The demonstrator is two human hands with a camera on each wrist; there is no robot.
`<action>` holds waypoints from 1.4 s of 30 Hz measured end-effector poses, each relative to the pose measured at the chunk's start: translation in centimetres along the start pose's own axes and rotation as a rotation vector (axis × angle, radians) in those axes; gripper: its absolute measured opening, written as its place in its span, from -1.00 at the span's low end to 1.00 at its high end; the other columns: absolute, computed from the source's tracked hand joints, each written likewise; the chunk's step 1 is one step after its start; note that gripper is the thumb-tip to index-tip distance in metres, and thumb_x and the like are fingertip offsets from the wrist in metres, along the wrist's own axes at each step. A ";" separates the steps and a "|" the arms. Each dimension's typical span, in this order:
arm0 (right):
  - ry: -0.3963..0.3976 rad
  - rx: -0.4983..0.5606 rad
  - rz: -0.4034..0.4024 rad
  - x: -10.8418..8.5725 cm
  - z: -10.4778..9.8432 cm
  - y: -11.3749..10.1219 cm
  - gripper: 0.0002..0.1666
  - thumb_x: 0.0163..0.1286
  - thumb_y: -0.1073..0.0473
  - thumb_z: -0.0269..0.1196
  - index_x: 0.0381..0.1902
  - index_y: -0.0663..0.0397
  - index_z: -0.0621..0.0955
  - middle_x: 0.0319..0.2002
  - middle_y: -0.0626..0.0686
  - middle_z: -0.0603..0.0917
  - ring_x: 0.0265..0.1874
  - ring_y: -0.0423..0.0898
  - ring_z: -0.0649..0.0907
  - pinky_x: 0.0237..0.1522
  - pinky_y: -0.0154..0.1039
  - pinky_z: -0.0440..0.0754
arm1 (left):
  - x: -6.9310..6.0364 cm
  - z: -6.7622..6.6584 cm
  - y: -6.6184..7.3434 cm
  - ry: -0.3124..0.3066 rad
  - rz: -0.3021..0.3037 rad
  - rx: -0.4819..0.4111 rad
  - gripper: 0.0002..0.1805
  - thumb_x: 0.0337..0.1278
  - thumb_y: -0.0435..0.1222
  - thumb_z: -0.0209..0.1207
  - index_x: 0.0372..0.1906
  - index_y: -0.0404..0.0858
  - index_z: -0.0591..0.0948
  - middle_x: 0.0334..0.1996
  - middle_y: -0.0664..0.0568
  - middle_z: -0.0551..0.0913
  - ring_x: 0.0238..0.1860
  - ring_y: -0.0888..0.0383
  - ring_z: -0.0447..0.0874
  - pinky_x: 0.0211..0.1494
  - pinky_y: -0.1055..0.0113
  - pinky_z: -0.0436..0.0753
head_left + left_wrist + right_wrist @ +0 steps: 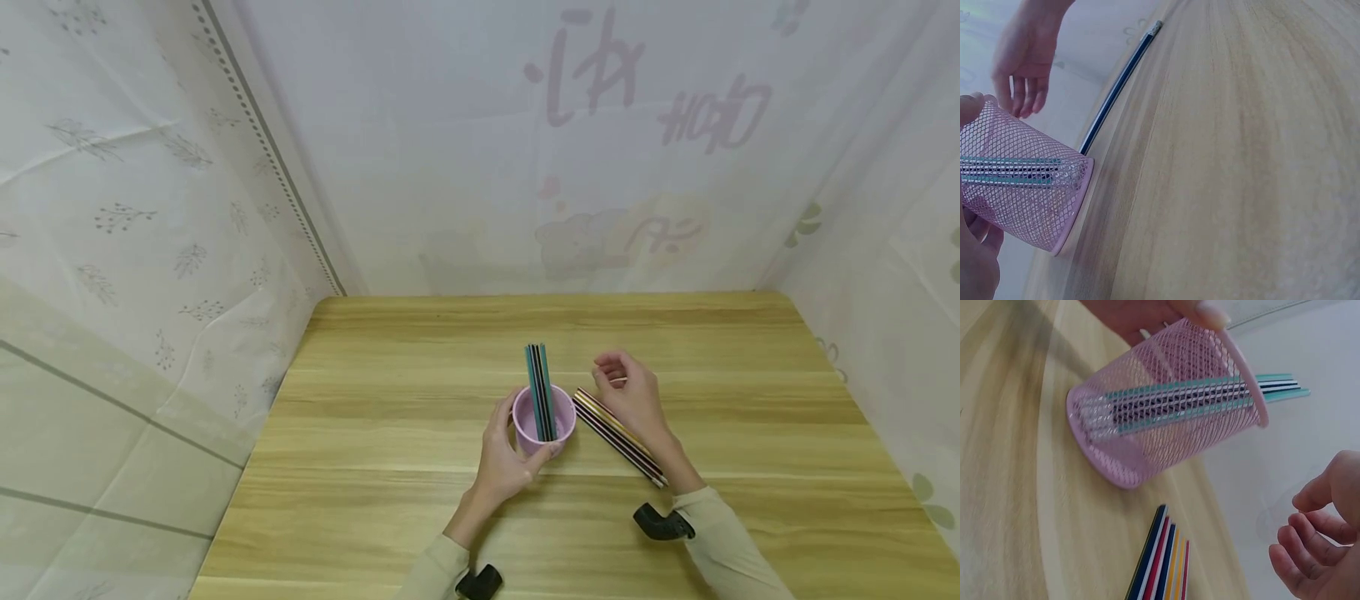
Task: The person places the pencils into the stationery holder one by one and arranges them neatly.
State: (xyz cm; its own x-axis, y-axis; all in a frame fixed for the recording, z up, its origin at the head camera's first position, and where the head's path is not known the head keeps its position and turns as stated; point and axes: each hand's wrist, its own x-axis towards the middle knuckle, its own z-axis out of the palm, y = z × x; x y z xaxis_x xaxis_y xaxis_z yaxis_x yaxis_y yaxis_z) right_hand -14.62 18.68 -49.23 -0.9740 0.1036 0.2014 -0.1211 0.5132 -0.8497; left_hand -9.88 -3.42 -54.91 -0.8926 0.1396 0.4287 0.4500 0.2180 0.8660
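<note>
A pink mesh cup (564, 414) stands on the wooden table, with several teal and dark pencils (540, 392) leaning inside it. My left hand (504, 454) grips the cup around its side, the thumb near the rim. To the right of the cup, my right hand (636, 402) is raised with relaxed, slightly bent fingers and holds nothing. Beneath and beside it a bundle of dark, red and yellow pencils (618, 437) lies diagonally on the table. In the right wrist view, the ends of these pencils (1160, 562) point toward the base of the cup (1166, 412).
The wooden table (375, 375) reaches back to a pale printed curtain (450, 167), with more patterned cloth at the left and right. Black wrist-worn devices (663, 523) show on both forearms.
</note>
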 end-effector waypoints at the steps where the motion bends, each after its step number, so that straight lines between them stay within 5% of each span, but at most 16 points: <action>1: -0.009 -0.007 0.004 -0.1 -0.1 0.2 -0.81 0.35 0.35 0.26 -0.09 0.31 0.65 -0.25 0.22 0.74 -0.28 0.00 0.70 -0.27 -0.53 0.63 | 0.0 0.0 0.0 -0.003 -0.003 0.000 -0.01 -0.13 -0.19 0.55 0.46 -0.31 0.33 0.24 -0.13 0.54 0.22 -0.11 0.59 0.33 -0.06 0.61; 8: -0.069 -0.065 0.036 -0.5 -0.5 1.5 -0.77 0.34 0.35 0.26 -0.06 0.31 0.63 -0.22 0.21 0.73 -0.25 0.03 0.69 -0.26 -0.51 0.64 | -0.2 -0.3 0.9 -0.015 -0.033 -0.006 0.00 -0.15 -0.24 0.55 0.47 -0.31 0.31 0.25 -0.17 0.53 0.24 -0.10 0.58 0.35 -0.06 0.59; 18: -0.138 -0.135 0.037 -1.5 -0.7 2.6 -0.74 0.29 0.39 0.30 -0.06 0.37 0.61 -0.23 0.22 0.72 -0.25 0.04 0.70 -0.24 -0.44 0.67 | -0.5 0.0 0.4 -0.023 -0.047 0.008 0.02 -0.14 -0.20 0.56 0.46 -0.41 0.30 0.26 -0.13 0.52 0.25 -0.11 0.57 0.35 -0.08 0.58; 25: -0.136 -0.184 -0.022 -1.7 -0.4 3.9 -0.78 0.24 0.40 0.35 -0.16 0.38 0.63 -0.31 0.22 0.73 -0.35 0.01 0.71 -0.30 -0.36 0.70 | -0.5 0.0 0.2 -0.023 -0.047 0.020 0.02 -0.13 -0.19 0.56 0.48 -0.27 0.30 0.26 -0.10 0.52 0.24 -0.08 0.57 0.35 -0.05 0.58; 42: -0.224 -0.313 0.034 -1.4 -0.8 6.0 -0.86 0.26 0.38 0.31 -0.20 0.26 0.64 -0.32 0.13 0.68 -0.34 -0.07 0.65 -0.29 -0.27 0.64 | 0.0 -0.1 0.3 -0.022 -0.040 0.011 0.02 -0.16 -0.21 0.56 0.48 -0.24 0.30 0.27 -0.11 0.52 0.26 -0.05 0.56 0.37 0.01 0.59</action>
State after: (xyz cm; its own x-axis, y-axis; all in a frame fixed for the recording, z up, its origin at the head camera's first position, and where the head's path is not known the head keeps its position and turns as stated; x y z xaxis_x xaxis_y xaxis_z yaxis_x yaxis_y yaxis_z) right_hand -13.78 22.31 -54.18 -0.9984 -0.0457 0.0345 -0.0571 0.7516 -0.6572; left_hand -9.70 -3.49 -54.59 -0.9092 0.1513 0.3879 0.4143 0.2347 0.8794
